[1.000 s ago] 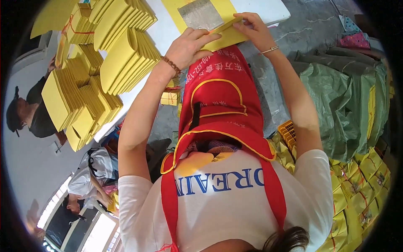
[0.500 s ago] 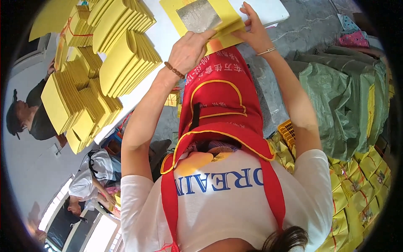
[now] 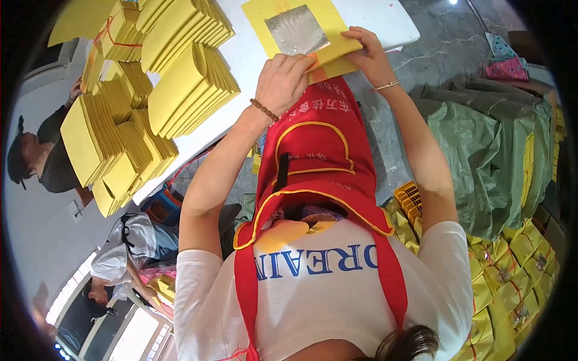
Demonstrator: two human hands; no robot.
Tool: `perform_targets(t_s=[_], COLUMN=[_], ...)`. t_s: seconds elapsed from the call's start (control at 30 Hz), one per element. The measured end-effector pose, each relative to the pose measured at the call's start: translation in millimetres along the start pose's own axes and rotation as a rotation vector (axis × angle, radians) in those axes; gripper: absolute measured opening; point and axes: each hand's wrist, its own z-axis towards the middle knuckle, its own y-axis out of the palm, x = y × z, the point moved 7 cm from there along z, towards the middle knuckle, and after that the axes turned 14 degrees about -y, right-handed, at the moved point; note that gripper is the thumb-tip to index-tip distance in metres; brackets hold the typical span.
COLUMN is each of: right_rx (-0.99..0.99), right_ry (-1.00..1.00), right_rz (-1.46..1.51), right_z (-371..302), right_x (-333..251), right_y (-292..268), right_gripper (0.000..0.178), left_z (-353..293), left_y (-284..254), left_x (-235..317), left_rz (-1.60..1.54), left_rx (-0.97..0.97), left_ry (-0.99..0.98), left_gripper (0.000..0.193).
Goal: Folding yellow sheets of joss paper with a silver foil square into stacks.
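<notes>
A yellow paper sheet (image 3: 337, 42) bearing a silver foil square (image 3: 298, 30) lies at the near edge of the white table, its near edge folded over. My left hand (image 3: 282, 83), with a brown bead bracelet at the wrist, has its bent fingers closed on the folded edge, just below the foil. My right hand (image 3: 370, 59), with a thin bangle at the wrist, pinches the right end of the fold between thumb and fingers. More yellow paper shows under the fold. Part of the left fingertips is hidden by the hand itself.
Fanned stacks of folded yellow paper (image 3: 189, 90) cover the left of the white table (image 3: 226, 117). Green woven sacks (image 3: 469, 156), an orange crate (image 3: 409, 201) and tied yellow bundles (image 3: 512, 283) stand at right. Two other people are at left, one in white (image 3: 123, 246).
Both hands and the yellow sheet sit slightly lower and farther right in view. My right fingers, raised before, have come down onto the sheet's right edge.
</notes>
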Motion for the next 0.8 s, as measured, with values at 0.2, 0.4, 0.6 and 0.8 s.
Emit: perform_targets(t_s=[0.2,0.4,0.6,0.8], right_rx=[-0.003,-0.016,-0.050,-0.055], right_ry=[0.053,0.067,0.125,-0.145], right_rz=[0.003,0.037,-0.076,-0.315], right_z=[-1,0,-1,2], right_x=[2,1,-5,-42], right_y=[-3,-2,-9,-17], right_gripper=[0.031,0.030,0.046,0.042], left_z=[-6,0,1,-24], left_y=[-21,-28,-30,-33], left_x=[-14,-50,-49,-23], left_rz=[-0.142,-0.126,-0.044,-0.006], left_rx=[0.025,0.287,0.279,0.207], left_ry=[-0.062,-0.261,-0.185,-0.060], left_gripper=[0.045,0.045,0.036,0.029])
